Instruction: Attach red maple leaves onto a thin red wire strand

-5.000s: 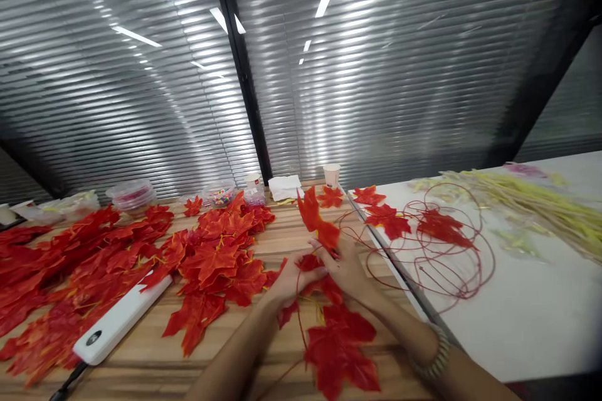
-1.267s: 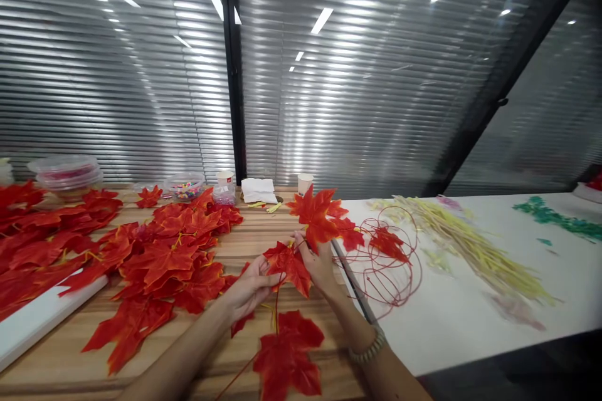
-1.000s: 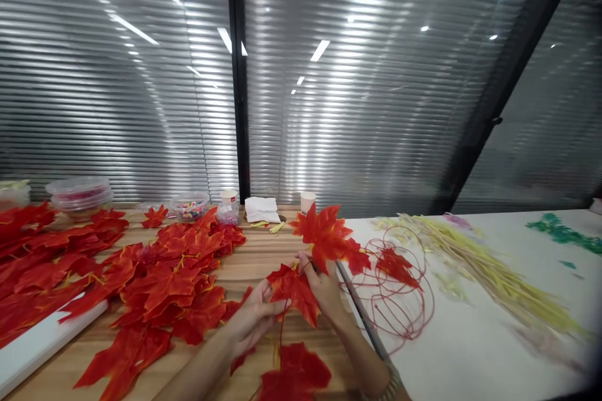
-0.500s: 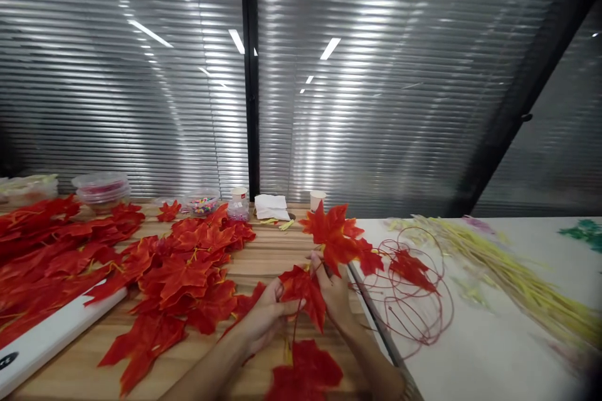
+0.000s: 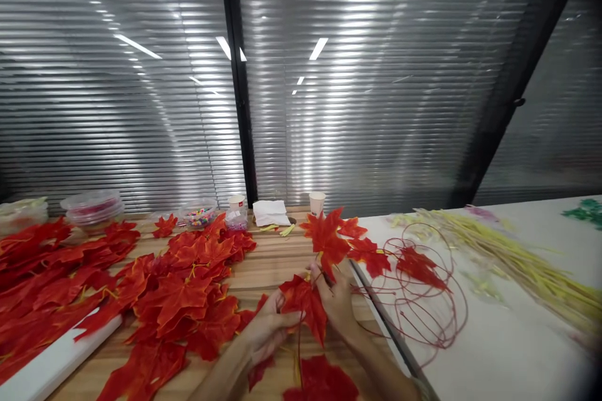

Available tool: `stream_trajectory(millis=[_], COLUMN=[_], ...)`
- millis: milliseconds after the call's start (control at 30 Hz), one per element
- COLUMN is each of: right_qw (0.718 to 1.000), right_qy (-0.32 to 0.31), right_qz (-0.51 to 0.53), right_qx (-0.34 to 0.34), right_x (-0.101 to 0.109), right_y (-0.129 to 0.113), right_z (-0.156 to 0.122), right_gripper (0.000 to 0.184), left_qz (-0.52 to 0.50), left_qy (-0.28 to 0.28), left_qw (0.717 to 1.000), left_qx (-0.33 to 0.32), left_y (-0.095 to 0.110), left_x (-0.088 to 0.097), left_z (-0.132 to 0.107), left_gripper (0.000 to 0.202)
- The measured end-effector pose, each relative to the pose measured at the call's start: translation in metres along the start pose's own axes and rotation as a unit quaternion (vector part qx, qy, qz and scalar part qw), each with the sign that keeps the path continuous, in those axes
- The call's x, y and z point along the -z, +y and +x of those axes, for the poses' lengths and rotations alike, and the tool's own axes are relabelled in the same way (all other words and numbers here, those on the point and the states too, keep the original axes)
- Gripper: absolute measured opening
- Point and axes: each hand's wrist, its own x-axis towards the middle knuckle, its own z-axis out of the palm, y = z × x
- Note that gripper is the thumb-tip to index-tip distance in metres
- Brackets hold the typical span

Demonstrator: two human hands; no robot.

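In the head view, my left hand [image 5: 267, 331] is closed with thumb and fingers on a red artificial maple leaf [image 5: 305, 306]. My right hand [image 5: 337, 302] is beside it, its fingers pinched at the upper edge of that leaf, around the thin red cord. More red leaves [image 5: 325, 235] on the cord stretch beyond my right fingertips. Below my hands hangs another red leaf [image 5: 322, 379], with a strand of cord running down to it. The exact pinch point is partly hidden by the leaves.
A heap of red maple leaves [image 5: 188, 291] covers the left of the wooden table, beside a white bar [image 5: 66, 357]. Loose red cord [image 5: 423, 307] coils on the white table at right, near yellow strands [image 5: 508, 263]. Bead tubs [image 5: 200, 214] and a paper cup [image 5: 316, 203] stand behind.
The whole view has tilted and shifted slightly. My hands keep nearly the same hold on the leaf and cord, with the right fingers bent a little more.
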Motion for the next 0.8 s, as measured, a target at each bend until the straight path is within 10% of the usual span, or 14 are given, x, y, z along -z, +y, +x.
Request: stream_trajectory(millis=[800], right_qw=[0.982], right_qy=[0.004], right_qz=[0.176], right_qx=[-0.072], right_x=[0.004], right_y=[-0.02], right_z=[0.0], right_gripper=[0.03], left_qz=[-0.045], left_qy=[0.01], left_qw=[0.999], left_qx=[-0.016], left_y=[-0.002], left_x=[-0.026], left_z=[-0.011], left_gripper=[0.041])
